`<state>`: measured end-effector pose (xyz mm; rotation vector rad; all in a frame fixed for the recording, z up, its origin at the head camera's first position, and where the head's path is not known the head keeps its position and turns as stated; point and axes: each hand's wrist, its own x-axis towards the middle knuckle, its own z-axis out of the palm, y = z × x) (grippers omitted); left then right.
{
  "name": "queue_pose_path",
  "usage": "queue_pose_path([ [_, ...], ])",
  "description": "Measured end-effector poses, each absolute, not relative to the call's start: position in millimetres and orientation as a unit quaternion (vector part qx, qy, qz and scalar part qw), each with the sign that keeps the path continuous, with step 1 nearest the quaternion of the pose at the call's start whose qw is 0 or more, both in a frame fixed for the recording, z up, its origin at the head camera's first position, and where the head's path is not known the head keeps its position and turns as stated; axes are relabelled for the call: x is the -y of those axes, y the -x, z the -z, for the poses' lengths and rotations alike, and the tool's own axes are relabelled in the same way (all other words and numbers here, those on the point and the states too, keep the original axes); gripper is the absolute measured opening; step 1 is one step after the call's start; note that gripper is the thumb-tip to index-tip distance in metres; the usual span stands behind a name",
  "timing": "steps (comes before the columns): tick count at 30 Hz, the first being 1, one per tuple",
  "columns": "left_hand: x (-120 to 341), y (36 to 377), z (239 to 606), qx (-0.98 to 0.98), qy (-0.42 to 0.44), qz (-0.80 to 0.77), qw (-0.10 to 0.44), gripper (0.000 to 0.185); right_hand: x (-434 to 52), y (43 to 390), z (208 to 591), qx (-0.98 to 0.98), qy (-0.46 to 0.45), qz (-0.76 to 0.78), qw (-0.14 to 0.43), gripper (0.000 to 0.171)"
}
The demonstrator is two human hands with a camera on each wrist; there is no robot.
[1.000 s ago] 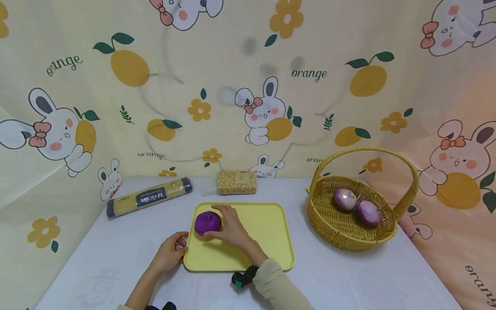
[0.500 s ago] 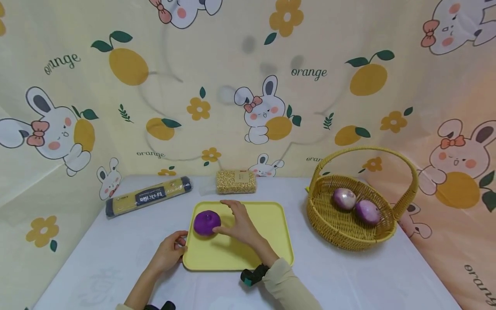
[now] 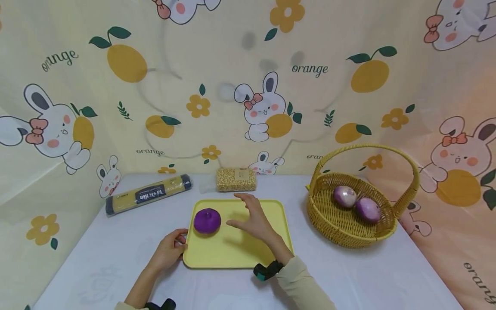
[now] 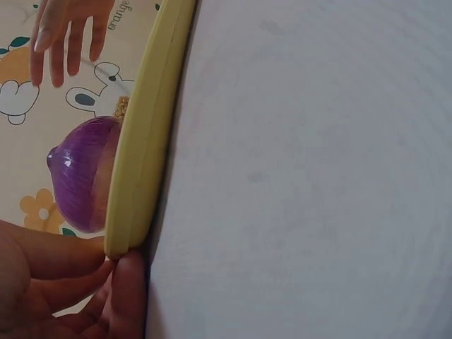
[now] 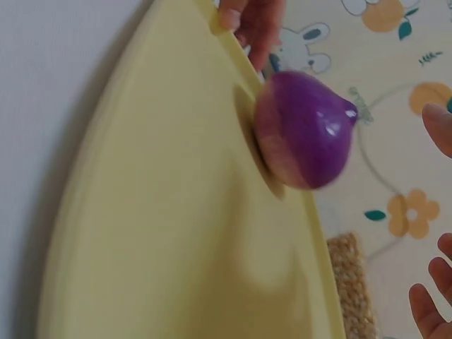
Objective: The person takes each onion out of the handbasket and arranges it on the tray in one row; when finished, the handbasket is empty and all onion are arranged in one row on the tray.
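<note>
A purple onion (image 3: 207, 221) sits upright on the left side of a yellow tray (image 3: 248, 258). My left hand (image 3: 167, 249) pinches the tray's left edge; in the left wrist view its thumb (image 4: 60, 251) lies at the rim with a finger on the other side. Above the middle of the tray is my right hand (image 3: 253, 217), thumb and fingers spread with nothing between them, a short way right of the onion. In the right wrist view the onion (image 5: 304, 131) stands apart from the right fingers (image 5: 431, 304).
A yellow wicker basket (image 3: 341, 239) with a tall handle stands at the right, holding two purple-white onions (image 3: 368, 210). Behind the tray lie a long yellow packet (image 3: 149, 195) and a bag of pale grains (image 3: 236, 179). A printed cloth backdrop rises behind the table.
My right hand has let go of the onion and moved right, away from it. The onion stays where it was on the tray. My left hand keeps its place at the tray's edge.
</note>
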<state>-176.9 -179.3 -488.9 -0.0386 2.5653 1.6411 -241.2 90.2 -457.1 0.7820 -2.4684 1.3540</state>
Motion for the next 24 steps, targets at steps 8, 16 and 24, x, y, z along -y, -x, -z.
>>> queue_pose_path([
  [8, 180.8, 176.5, 487.9, -0.843, 0.011, -0.535, 0.052, 0.04, -117.5, 244.4, 450.8, 0.839, -0.257, -0.462, 0.131, 0.076],
  [16, 180.4, 178.0, 489.3, -0.84, 0.009, -0.54, 0.058, 0.04, -143.1, 246.6, 445.1, 0.852, -0.229, -0.449, 0.141, 0.074],
  [24, 180.3, 179.0, 490.8, -0.838, 0.009, -0.543, 0.056, 0.039, -168.3, 248.6, 443.7, 0.851, -0.209, -0.449, 0.174, 0.074],
])
